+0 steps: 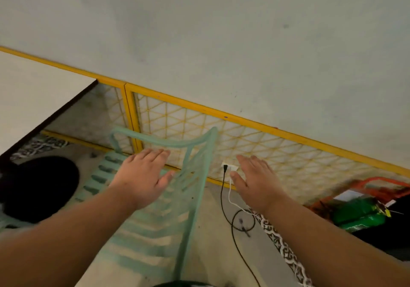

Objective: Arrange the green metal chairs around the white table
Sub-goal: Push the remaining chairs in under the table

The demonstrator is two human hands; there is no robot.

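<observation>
Here both the left hand (142,175) and right hand (257,182) spread flat, empty, above the slatted green chair (155,215) (curved tubular frame).

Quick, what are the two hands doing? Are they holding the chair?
Left hand: open, holding nothing, above the green chair.
Right hand: open, holding nothing.

A pale green slatted metal chair (150,226), blurred, sits just right of the flat white table (33,100) with its dark-edged corner.

Pale wall (221,31), yellow lattice panel (244,140), concrete floor (213,231).
</observation>
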